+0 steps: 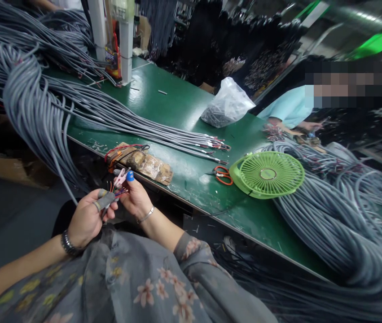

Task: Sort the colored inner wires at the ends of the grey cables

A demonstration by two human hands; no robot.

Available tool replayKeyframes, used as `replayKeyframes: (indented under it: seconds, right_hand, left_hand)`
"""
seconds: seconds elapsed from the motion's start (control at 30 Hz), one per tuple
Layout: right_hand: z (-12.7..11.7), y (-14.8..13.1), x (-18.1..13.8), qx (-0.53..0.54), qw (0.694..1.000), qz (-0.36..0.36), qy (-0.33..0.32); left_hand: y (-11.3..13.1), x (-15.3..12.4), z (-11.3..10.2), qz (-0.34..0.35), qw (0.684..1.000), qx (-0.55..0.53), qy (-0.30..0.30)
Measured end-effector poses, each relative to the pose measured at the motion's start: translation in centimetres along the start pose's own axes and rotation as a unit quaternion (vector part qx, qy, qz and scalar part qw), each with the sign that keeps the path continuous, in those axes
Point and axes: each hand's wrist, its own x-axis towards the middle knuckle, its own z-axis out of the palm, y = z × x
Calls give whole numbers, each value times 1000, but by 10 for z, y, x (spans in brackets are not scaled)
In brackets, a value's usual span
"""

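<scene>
My left hand point(91, 213), with grey covers on some fingers, is closed around the end of a grey cable point(107, 200). Thin coloured wires point(119, 194) fan out of that end. My right hand point(136, 200) has its fingers closed at these wires, its thumb under a blue cover point(129, 176). Beside the thumb is a pale pink clip-like piece point(120, 178); whether I touch it, I cannot tell. Just beyond my hands, a worn wooden block point(143, 163) lies at the table edge with red and black cords around its left end.
Grey cables point(137, 121) run across the green table point(184, 105), and thick bundles point(32, 98) hang over its edge. A green fan point(267, 174), orange-handled scissors point(223, 175) and a plastic bag point(227, 103) stand to the right. A co-worker point(287, 107) sits across the table.
</scene>
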Motion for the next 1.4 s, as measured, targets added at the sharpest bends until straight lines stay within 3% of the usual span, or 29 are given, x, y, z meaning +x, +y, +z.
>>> replayKeyframes:
  seconds: [0.33,0.53,1.07,1.3,1.4]
  right_hand:
    - [-8,-10,-1,-7,997,54,-51]
    - [-9,-8,-3,-33,998,9,-45]
    - [-13,1,8,-29,998,-13,-45]
    - [-36,2,-1,-106,984,24,-141]
    - [-44,8,-13,-170,969,-11,-178]
  left_hand:
    - [1,-9,-4,31,999,3,10]
    - [5,-12,-2,54,998,5,30]
    - [2,0,2,44,998,22,39]
    - [-3,-3,-10,52,998,29,26]
    - [-8,-4,-16,55,998,38,21]
